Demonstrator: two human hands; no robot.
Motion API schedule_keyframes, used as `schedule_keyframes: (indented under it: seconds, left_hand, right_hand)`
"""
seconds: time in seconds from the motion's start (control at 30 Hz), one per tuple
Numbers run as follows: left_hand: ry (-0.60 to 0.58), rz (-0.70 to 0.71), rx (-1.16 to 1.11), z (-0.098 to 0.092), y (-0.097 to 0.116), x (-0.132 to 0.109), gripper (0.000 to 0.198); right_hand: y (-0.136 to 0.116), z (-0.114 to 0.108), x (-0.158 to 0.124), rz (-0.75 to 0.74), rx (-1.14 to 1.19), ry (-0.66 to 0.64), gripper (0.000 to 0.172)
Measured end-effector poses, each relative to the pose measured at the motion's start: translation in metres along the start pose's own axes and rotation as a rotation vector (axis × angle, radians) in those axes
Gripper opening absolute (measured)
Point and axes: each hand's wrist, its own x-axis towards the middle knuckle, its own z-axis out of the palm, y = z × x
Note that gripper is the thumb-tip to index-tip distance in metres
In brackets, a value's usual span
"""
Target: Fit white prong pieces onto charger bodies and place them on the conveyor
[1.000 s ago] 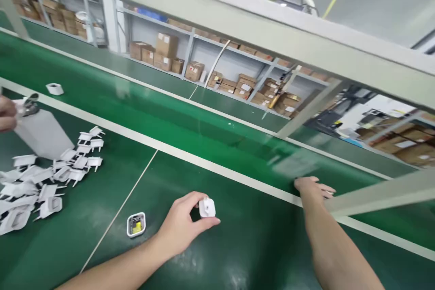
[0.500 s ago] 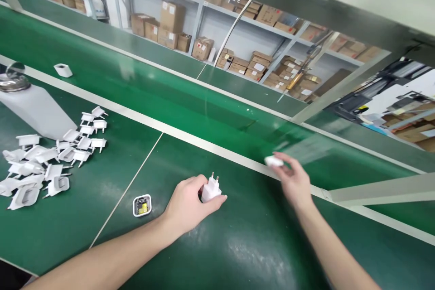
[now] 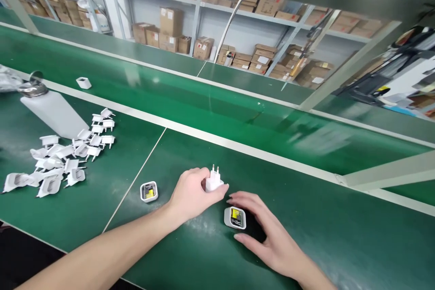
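My left hand (image 3: pixel 193 194) is closed on a white two-pin charger plug (image 3: pixel 214 182), its pins pointing up. To the right, my right hand (image 3: pixel 265 231) is open, with thumb and fingers spread on either side of an open white charger housing (image 3: pixel 227 217). Yellow and black parts show inside that housing, and a gap appears between it and the fingertips. Left of my left wrist, a similar open charger housing (image 3: pixel 142 194) sits on the green bench (image 3: pixel 190 253).
A pile of white pin caps (image 3: pixel 68 158) lies at the left, beside a white bottle with a metal top (image 3: pixel 56 111). One white housing (image 3: pixel 83 83) stands on the green strip (image 3: pixel 204 104) behind the pale rail. A slanted post (image 3: pixel 387 172) rises at right; boxes (image 3: pixel 171 22) fill shelves beyond.
My right hand has come from the far strip back toward me, and the white piece it held is out of its grasp. An open housing now stands by its fingers. The view has shifted slightly.
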Motion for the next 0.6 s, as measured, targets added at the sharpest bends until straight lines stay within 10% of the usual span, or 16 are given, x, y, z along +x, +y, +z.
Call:
schedule_keyframes:
  seconds: [0.2,0.33,0.6]
  left_hand:
    - [-0.095,0.297,0.024,0.002,-0.003,-0.005,0.028]
    - [-0.072,0.444,-0.015,0.002,-0.007,-0.012,0.016]
    - [-0.056,0.076,0.034,-0.013,-0.004,-0.014,0.018]
  right_hand:
    - [-0.016,-0.008,0.018,0.126,-0.058,0.411,0.023]
    - [-0.04,-0.001,0.055,0.163,-0.293,0.174,0.026]
    - [-0.041,0.025,0.096,0.052,-0.458,0.112,0.004]
